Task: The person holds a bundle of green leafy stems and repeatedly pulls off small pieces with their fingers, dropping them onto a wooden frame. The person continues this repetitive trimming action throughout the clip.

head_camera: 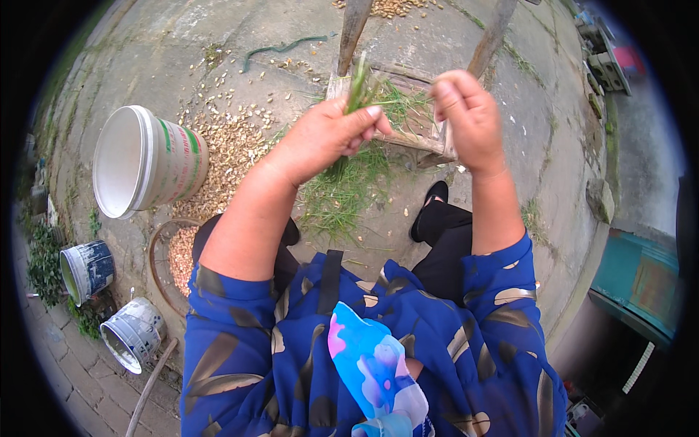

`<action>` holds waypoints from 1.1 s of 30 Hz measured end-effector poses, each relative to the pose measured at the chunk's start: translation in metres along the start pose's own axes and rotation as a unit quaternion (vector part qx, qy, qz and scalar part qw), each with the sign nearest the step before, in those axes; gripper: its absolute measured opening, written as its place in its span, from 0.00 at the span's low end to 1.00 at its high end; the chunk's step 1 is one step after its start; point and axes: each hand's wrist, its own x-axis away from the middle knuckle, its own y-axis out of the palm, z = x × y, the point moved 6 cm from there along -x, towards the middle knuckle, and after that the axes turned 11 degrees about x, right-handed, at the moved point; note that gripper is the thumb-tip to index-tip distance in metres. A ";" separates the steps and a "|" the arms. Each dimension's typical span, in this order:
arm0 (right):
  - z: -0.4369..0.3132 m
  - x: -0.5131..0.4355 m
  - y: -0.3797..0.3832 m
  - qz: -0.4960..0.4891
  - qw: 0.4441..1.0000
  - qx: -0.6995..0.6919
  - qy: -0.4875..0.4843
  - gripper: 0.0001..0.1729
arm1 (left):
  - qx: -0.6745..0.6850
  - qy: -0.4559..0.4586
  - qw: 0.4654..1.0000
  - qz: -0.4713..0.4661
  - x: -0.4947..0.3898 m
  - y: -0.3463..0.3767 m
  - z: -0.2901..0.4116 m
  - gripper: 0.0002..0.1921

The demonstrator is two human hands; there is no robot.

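My left hand (pixel 341 125) is closed around a bunch of thin green stems (pixel 357 87), their pale ends pointing up and the leafy ends hanging below the fist. To its right my right hand (pixel 467 120) is raised, thumb and fingers pinched together. Blur hides whether a thin leaf is between those fingertips. Under both hands stands a low wooden chair (pixel 415 143), its seat strewn with loose green blades (pixel 401 104). More green leaves (pixel 347 194) lie in a heap on the concrete between my feet.
Peanut shells (pixel 235 145) spread over the ground at left, beside a tipped white bucket (pixel 175 158). A round basket (pixel 155 257) of shelled peanuts (pixel 183 248) sits by my leg. Two paint-stained buckets (pixel 90 267) (pixel 136 330) lie farther left. A stone (pixel 599 200) is at right.
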 end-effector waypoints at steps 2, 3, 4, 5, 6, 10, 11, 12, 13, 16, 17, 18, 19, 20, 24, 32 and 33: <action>0.011 -0.006 -0.020 0.056 0.997 -0.062 0.003 0.12 | -0.009 0.017 0.999 0.037 0.002 -0.008 0.010 0.15; 0.018 -0.008 -0.029 0.085 0.992 -0.093 0.005 0.13 | -0.013 0.028 0.998 0.053 0.004 -0.013 0.015 0.16; 0.026 -0.010 -0.035 0.082 0.991 -0.101 0.017 0.14 | -0.111 0.020 0.990 0.089 0.007 -0.022 0.021 0.16; 0.035 -0.010 -0.039 0.079 0.990 -0.109 0.029 0.14 | -0.108 0.034 0.989 0.100 0.008 -0.025 0.026 0.16; 0.044 -0.011 -0.041 0.079 0.990 -0.113 0.044 0.15 | -0.106 0.057 0.987 0.110 0.009 -0.028 0.030 0.16; 0.086 -0.016 -0.030 0.024 0.995 -0.041 0.088 0.13 | -0.048 0.174 0.977 0.116 0.009 -0.032 0.044 0.16; 0.101 -0.014 -0.021 -0.042 0.989 0.037 0.133 0.11 | -0.005 0.179 0.977 0.120 0.008 -0.034 0.045 0.16; 0.114 -0.011 -0.008 -0.116 0.977 0.100 0.149 0.12 | 0.054 0.174 0.978 0.098 0.008 -0.033 0.045 0.16; 0.130 -0.006 0.002 -0.184 0.952 0.170 0.175 0.13 | 0.111 0.160 0.977 0.084 0.008 -0.034 0.044 0.15; 0.155 0.005 0.019 -0.279 0.759 0.588 0.001 0.18 | 0.220 0.153 0.958 0.098 0.011 -0.035 0.044 0.14; 0.168 -0.001 0.017 -0.251 0.797 0.548 0.052 0.18 | 0.238 0.126 0.956 0.120 0.011 -0.038 0.041 0.14; 0.183 -0.012 0.016 -0.235 0.820 0.510 0.111 0.18 | 0.255 0.119 0.954 0.108 0.012 -0.037 0.042 0.14; 0.196 -0.021 0.014 -0.206 0.845 0.467 0.161 0.17 | 0.266 0.106 0.952 0.109 0.010 -0.037 0.042 0.14; 0.204 -0.025 0.014 -0.169 0.842 0.483 0.170 0.16 | 0.270 0.111 0.950 0.114 0.010 -0.035 0.042 0.13; 0.242 -0.019 0.028 -0.139 0.807 0.531 0.218 0.15 | 0.282 0.096 0.949 0.100 0.008 -0.029 0.038 0.13; 0.257 -0.015 0.019 -0.117 0.843 0.460 0.251 0.11 | 0.263 0.113 0.952 0.110 0.007 -0.033 0.039 0.12; 0.248 -0.019 0.012 -0.108 0.849 0.464 0.231 0.11 | 0.257 0.118 0.953 0.109 0.007 -0.033 0.040 0.12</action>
